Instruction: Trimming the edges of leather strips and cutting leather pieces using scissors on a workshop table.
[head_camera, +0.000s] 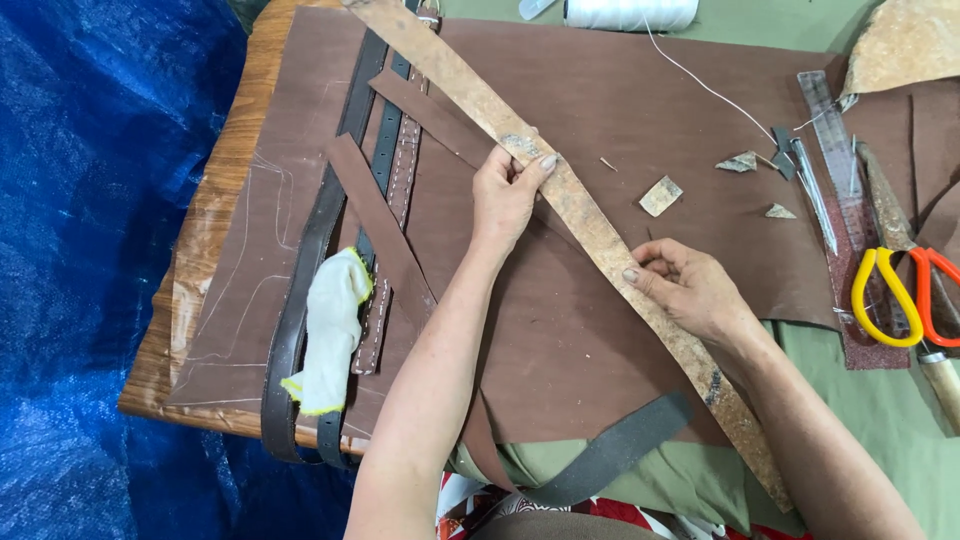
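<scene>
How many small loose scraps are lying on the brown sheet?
3, all right of the hands: a pale square scrap, a pointed scrap farther up, and a small triangular scrap near the ruler. More may hide under the tools.

Bright, even daylight with only soft shadows, sharp focus throughout, and slight wide-angle stretching at the edges.

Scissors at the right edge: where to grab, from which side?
Take the scissors by the yellow and orange handle loops, coming from above. They lie flat with the loops toward the person, and a ruler and tools crowd the far end.
</scene>
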